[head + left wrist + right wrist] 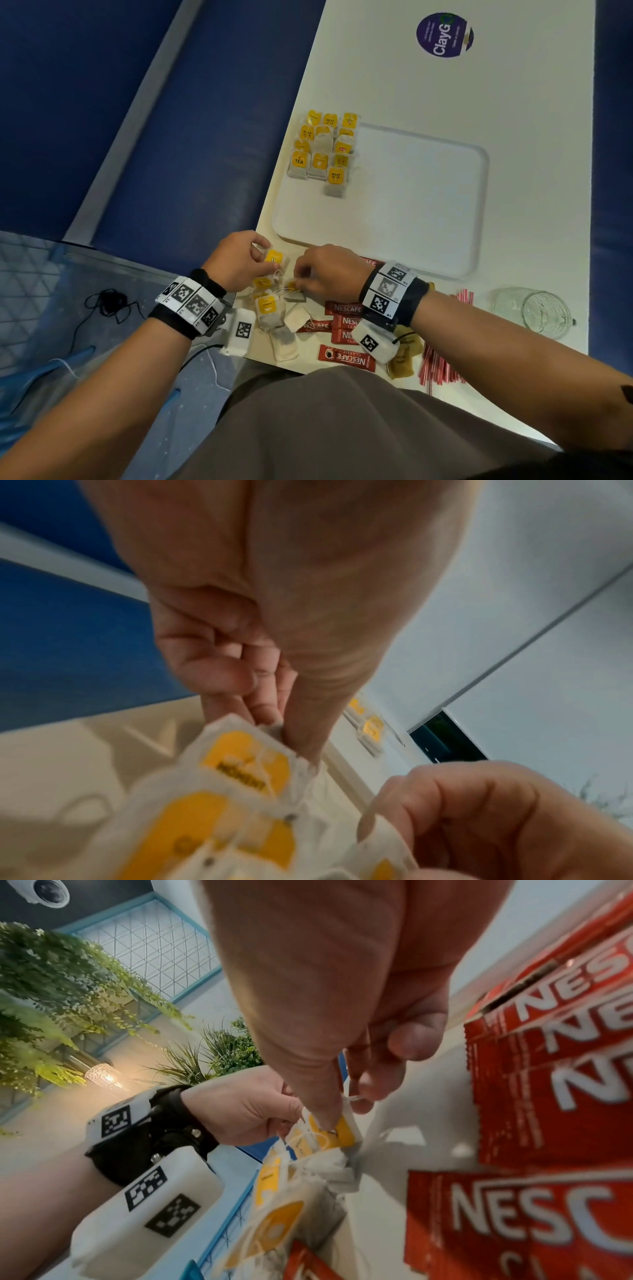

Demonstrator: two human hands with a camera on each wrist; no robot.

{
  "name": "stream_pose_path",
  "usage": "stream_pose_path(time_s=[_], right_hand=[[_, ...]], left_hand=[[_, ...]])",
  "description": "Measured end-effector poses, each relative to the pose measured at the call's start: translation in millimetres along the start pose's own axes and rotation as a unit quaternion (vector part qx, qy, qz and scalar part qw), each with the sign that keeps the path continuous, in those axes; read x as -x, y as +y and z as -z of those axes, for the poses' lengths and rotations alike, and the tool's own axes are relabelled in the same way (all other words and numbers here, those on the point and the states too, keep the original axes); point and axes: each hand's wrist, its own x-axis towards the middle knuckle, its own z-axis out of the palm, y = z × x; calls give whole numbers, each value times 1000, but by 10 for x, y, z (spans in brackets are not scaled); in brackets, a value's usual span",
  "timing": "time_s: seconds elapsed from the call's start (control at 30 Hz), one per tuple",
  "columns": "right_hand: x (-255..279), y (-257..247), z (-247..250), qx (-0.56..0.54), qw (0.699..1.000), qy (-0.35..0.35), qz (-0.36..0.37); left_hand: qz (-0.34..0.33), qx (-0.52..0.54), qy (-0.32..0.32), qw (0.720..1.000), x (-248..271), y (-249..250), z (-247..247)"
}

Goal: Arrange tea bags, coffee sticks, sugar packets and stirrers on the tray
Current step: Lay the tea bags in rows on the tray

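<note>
Hands meet over the loose tea bags point(274, 308) at the table's point(534, 102) near edge. My left hand point(236, 260) pinches a yellow-tagged tea bag point(274, 257) between thumb and fingers; my right hand point(325, 270), just beside it, nips another bag's tag point(294, 286), string looped between. Right of the grip lie red coffee sticks point(346, 356), brown sugar packets point(404, 356), striped stirrers point(442, 366). Beyond the grip sits the white tray point(411, 205), arranged tea bags point(322, 147) in its far left corner.
</note>
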Motion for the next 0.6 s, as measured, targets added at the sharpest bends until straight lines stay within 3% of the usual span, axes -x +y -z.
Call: stream_pose_path(time_s=[0.2,0.33,0.6], right_hand=[[123,34,132,-35,999,-8,17],[222,69,230,-117,993,0,21],[342,134,440,-316,948,31,-16]], left_hand=[[-21,99,-37,994,95,82,40],[-42,128,-29,990,119,137,52],[-15,265,-63,962,122,286,67]])
